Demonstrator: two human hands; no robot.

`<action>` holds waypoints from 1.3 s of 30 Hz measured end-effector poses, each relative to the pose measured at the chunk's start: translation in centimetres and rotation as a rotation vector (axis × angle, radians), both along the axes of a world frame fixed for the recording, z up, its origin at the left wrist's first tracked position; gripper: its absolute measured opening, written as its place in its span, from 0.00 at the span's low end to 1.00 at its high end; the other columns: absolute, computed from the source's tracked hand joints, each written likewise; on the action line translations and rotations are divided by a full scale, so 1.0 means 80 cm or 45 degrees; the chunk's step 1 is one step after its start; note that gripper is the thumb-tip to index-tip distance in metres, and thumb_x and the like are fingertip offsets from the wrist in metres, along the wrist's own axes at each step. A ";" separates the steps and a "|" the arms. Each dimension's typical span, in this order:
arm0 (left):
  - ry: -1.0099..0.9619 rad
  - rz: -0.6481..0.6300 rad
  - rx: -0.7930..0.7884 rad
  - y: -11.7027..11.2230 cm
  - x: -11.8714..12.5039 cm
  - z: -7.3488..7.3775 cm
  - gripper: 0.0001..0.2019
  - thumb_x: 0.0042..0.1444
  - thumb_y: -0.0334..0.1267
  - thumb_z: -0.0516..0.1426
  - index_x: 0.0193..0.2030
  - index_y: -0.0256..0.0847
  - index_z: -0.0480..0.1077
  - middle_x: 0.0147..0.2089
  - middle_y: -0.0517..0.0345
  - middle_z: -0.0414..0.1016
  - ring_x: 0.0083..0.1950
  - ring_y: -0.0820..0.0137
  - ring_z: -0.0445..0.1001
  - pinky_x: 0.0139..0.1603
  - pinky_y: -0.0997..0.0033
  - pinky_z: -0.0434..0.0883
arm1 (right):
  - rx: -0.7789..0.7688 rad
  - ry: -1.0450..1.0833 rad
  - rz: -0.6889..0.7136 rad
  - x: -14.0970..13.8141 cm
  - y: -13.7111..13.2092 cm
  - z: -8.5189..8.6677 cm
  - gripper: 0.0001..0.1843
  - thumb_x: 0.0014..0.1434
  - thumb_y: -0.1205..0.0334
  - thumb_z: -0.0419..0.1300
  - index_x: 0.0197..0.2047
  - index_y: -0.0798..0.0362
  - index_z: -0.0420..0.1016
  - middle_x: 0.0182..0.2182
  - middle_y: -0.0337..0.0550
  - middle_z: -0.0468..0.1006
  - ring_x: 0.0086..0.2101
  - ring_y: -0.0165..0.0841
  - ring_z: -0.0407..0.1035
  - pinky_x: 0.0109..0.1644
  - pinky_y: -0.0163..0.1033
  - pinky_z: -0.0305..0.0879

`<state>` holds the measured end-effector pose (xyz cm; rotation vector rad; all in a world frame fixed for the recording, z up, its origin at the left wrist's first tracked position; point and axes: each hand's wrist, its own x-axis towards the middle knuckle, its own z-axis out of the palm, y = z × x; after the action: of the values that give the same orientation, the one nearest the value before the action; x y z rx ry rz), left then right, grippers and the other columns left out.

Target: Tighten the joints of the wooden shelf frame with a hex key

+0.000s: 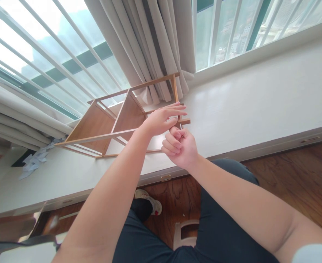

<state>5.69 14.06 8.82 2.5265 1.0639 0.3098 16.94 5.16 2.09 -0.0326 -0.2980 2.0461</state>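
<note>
Bare forearms (114,175) extend toward the wooden frame (128,115) on the white ledge (245,106). At its right end, the left hand (162,116) is spread, the right hand (181,148) curled around a slim metal piece (181,126). Probably light, stiff; best held by its rails (152,82).

Wooden shelf frame (91,122): mid-brown, some edges paler. Window ledge (251,98): plain white. Curtain (130,40): grey-beige, one dark grey lengthwise stripe. Window rail (88,59): teal green; bars (76,30) white. Floor (300,171): reddish brown, darker grain streaks. Trousers (221,215): dark navy. Shoe (153,203): off-white, red patch. Sleeve (315,254): white.
</note>
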 end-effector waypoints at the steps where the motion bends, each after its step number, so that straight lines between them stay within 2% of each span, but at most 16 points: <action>1: -0.009 0.001 -0.004 0.000 0.000 0.000 0.27 0.59 0.30 0.48 0.60 0.50 0.79 0.73 0.68 0.69 0.81 0.64 0.57 0.81 0.54 0.61 | 0.010 0.032 -0.027 -0.002 0.000 -0.001 0.15 0.59 0.64 0.45 0.25 0.50 0.40 0.12 0.32 0.45 0.16 0.28 0.37 0.20 0.33 0.41; 5: -0.031 -0.016 -0.005 0.001 -0.002 -0.002 0.27 0.59 0.30 0.49 0.60 0.50 0.78 0.73 0.66 0.68 0.81 0.63 0.57 0.81 0.52 0.61 | 0.026 0.028 -0.100 -0.008 -0.001 -0.003 0.18 0.62 0.61 0.46 0.26 0.50 0.39 0.11 0.31 0.43 0.16 0.28 0.34 0.19 0.34 0.42; 10: -0.031 -0.014 -0.009 0.002 -0.002 -0.002 0.27 0.58 0.30 0.50 0.60 0.51 0.79 0.73 0.67 0.69 0.81 0.63 0.57 0.81 0.51 0.62 | 0.144 0.145 -0.134 -0.015 0.000 -0.005 0.19 0.61 0.60 0.48 0.26 0.50 0.39 0.12 0.31 0.42 0.16 0.28 0.34 0.20 0.35 0.42; 13: -0.038 -0.009 -0.015 0.003 -0.002 -0.003 0.27 0.58 0.30 0.50 0.60 0.51 0.79 0.73 0.67 0.69 0.81 0.63 0.57 0.81 0.52 0.61 | 0.118 0.123 -0.143 -0.017 0.000 -0.005 0.19 0.61 0.60 0.48 0.26 0.50 0.39 0.13 0.31 0.43 0.16 0.28 0.35 0.21 0.35 0.43; 16: -0.042 -0.009 -0.014 0.004 -0.003 -0.004 0.27 0.58 0.31 0.50 0.59 0.50 0.79 0.73 0.68 0.69 0.81 0.64 0.57 0.82 0.52 0.60 | 0.099 0.123 -0.144 -0.017 -0.001 -0.004 0.18 0.61 0.61 0.48 0.26 0.50 0.40 0.13 0.32 0.45 0.17 0.29 0.36 0.20 0.35 0.44; 25: -0.048 -0.006 -0.013 0.003 -0.003 -0.003 0.27 0.58 0.30 0.50 0.60 0.50 0.79 0.73 0.67 0.69 0.81 0.64 0.57 0.83 0.53 0.59 | 0.229 0.278 -0.044 -0.011 0.001 -0.006 0.19 0.58 0.63 0.51 0.24 0.51 0.41 0.13 0.33 0.48 0.16 0.28 0.40 0.21 0.34 0.45; 30: -0.024 -0.008 -0.025 0.004 -0.003 -0.002 0.27 0.58 0.30 0.50 0.60 0.49 0.79 0.73 0.67 0.69 0.81 0.65 0.57 0.84 0.56 0.56 | 0.188 0.137 -0.026 -0.011 -0.001 -0.009 0.18 0.58 0.61 0.50 0.25 0.50 0.41 0.13 0.32 0.50 0.16 0.28 0.42 0.21 0.34 0.48; 35: -0.043 -0.002 -0.031 0.003 -0.003 -0.001 0.28 0.57 0.29 0.49 0.60 0.48 0.78 0.74 0.65 0.68 0.81 0.63 0.56 0.81 0.55 0.61 | 0.247 0.035 -0.007 -0.007 0.000 -0.005 0.16 0.55 0.60 0.50 0.24 0.50 0.43 0.12 0.34 0.52 0.15 0.28 0.47 0.20 0.34 0.48; 39: -0.039 0.005 -0.030 0.000 -0.002 0.000 0.29 0.57 0.28 0.49 0.60 0.48 0.79 0.73 0.66 0.68 0.81 0.63 0.56 0.80 0.55 0.63 | 0.263 -0.255 -0.113 -0.003 0.003 -0.002 0.12 0.51 0.61 0.51 0.21 0.49 0.50 0.11 0.36 0.56 0.15 0.27 0.48 0.19 0.33 0.45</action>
<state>5.52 14.08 8.80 2.4914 1.0554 0.3341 16.68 5.37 1.90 -0.1218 -0.6208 1.9175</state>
